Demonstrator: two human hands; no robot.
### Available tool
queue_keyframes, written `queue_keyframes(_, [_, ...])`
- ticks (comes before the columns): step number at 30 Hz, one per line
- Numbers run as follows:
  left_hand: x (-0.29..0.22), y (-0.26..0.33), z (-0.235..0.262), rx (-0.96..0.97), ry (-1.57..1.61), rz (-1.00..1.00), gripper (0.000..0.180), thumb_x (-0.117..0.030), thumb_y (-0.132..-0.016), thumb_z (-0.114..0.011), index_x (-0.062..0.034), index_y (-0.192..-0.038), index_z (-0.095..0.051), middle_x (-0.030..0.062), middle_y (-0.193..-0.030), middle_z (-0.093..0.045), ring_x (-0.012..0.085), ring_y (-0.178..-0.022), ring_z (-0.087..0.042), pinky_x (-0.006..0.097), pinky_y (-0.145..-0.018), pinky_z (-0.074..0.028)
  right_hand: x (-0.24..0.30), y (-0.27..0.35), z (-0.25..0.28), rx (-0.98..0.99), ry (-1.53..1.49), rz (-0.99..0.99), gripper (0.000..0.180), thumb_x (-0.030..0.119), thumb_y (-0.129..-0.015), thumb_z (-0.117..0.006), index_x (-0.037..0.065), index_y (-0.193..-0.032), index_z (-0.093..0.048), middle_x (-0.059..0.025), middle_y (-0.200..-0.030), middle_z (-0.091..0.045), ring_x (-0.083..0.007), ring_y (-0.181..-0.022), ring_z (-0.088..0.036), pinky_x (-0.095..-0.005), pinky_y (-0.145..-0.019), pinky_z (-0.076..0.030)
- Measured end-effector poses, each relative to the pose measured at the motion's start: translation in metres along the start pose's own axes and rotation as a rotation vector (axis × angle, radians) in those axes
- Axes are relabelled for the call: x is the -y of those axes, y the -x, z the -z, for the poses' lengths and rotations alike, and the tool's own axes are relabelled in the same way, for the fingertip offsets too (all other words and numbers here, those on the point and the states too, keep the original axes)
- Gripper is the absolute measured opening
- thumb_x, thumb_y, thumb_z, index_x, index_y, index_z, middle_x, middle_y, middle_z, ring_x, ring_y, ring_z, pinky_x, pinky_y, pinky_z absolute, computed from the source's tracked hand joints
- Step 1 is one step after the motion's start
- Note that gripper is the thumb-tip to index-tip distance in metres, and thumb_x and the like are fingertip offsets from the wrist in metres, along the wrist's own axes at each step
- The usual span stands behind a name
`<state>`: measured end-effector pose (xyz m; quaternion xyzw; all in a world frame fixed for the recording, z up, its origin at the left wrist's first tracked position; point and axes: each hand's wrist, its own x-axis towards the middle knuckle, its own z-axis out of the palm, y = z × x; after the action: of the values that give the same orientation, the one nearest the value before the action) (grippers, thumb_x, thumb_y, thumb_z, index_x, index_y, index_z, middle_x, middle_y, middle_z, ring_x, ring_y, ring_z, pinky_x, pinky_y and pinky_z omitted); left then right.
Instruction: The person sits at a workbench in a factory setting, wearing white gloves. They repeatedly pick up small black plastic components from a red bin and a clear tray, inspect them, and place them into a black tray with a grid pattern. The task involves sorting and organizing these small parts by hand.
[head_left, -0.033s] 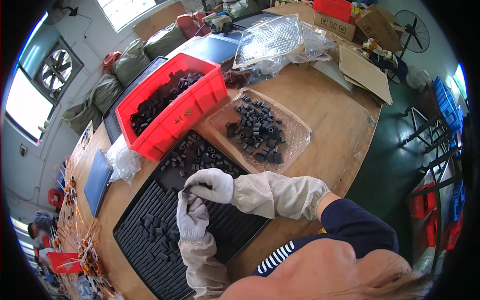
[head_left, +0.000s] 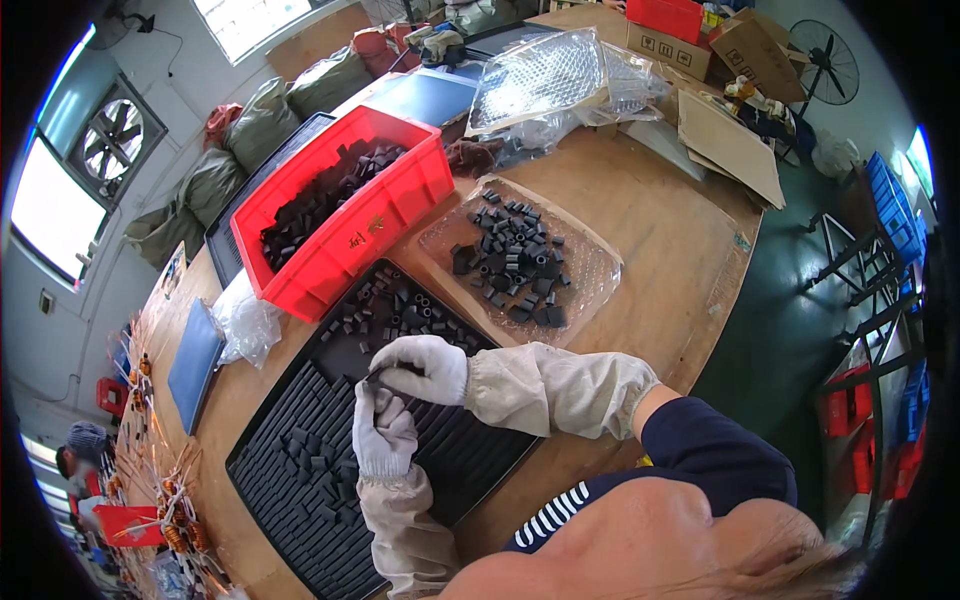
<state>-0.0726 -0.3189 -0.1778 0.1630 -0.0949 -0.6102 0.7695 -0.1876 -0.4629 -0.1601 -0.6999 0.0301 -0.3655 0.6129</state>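
Note:
A black ribbed tray (head_left: pixel 300 470) lies on the wooden table, with small black tube-shaped parts loose at its far end (head_left: pixel 400 315) and several set in its grooves (head_left: pixel 310 450). Both my hands wear white gloves and beige sleeve covers and meet over the tray's middle. My right hand (head_left: pixel 425 368) comes in from the right and pinches a small black part (head_left: pixel 383 374) at its fingertips. My left hand (head_left: pixel 383 432) rises from below, and its fingertips close on the same part.
A red bin (head_left: pixel 345 235) full of black parts stands beyond the tray. To its right lies a clear plastic tray (head_left: pixel 590 270) holding more parts. A blue flat pad (head_left: pixel 195 360) and plastic bag (head_left: pixel 245 325) lie left. Cardboard boxes (head_left: pixel 730 45) and bubble wrap (head_left: pixel 550 75) sit at the far end.

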Motion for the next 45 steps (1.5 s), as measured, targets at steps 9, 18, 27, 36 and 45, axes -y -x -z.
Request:
queue_keyframes(9, [0.015, -0.003, -0.035, -0.416, -1.047, -0.363, 0.036, -0.038, -0.104, -0.054, -0.0051, -0.117, -0.063, -0.005, -0.076, -0.055, -0.0003, -0.053, -0.037, 0.016, -0.046, -0.028, -0.002, -0.007, 0.01, 0.099, 0.652, 0.476, 0.029, 0.017, -0.073, -0.077, 0.016, -0.1, -0.069, -0.0019, -0.074, -0.056, -0.0267, -0.071, -0.06, -0.041, -0.064, -0.046])
queue_keyframes(18, [0.007, 0.003, -0.038, -0.429, -0.804, -0.23, 0.032, -0.032, -0.104, -0.056, -0.004, -0.117, -0.064, -0.0044, -0.078, -0.056, -0.0002, -0.056, -0.04, 0.016, -0.047, -0.031, -0.009, -0.007, 0.01, 0.046, 0.577, 0.377, 0.031, 0.016, -0.072, -0.079, 0.019, -0.101, -0.071, -0.0026, -0.08, -0.06, -0.0267, -0.076, -0.062, -0.0387, -0.07, -0.048])
queue_keyframes(27, [-0.004, 0.004, -0.041, -0.474, -1.168, -0.174, 0.029, -0.025, -0.099, -0.064, -0.0036, -0.118, -0.066, -0.0047, -0.082, -0.06, 0.0004, -0.058, -0.044, 0.018, -0.051, -0.037, -0.005, -0.01, 0.018, 0.107, 0.713, 0.419, 0.028, 0.019, -0.075, -0.078, 0.02, -0.101, -0.069, -0.0034, -0.088, -0.06, -0.0257, -0.084, -0.062, -0.0394, -0.075, -0.049])
queue_keyframes(36, [-0.001, 0.003, -0.035, -0.48, -1.091, -0.196, 0.031, -0.023, -0.099, -0.063, -0.0065, -0.125, -0.064, -0.0065, -0.086, -0.059, 0.0, -0.065, -0.046, 0.017, -0.055, -0.04, -0.007, -0.004, 0.006, -0.07, 0.125, -0.037, 0.03, 0.012, -0.083, -0.079, 0.009, -0.109, -0.065, -0.0047, -0.096, -0.069, -0.0152, -0.09, -0.068, -0.0308, -0.076, -0.054])
queue_keyframes(45, [0.002, 0.001, -0.034, -0.521, -1.078, -0.221, 0.021, -0.024, -0.099, -0.064, -0.0099, -0.115, -0.066, -0.0088, -0.079, -0.056, 0.0009, -0.065, -0.046, 0.018, -0.056, -0.039, -0.007, -0.005, 0.006, -0.022, -0.175, -0.276, 0.022, 0.006, -0.088, -0.072, 0.005, -0.109, -0.064, -0.005, -0.101, -0.071, -0.0113, -0.094, -0.067, -0.0283, -0.083, -0.055])
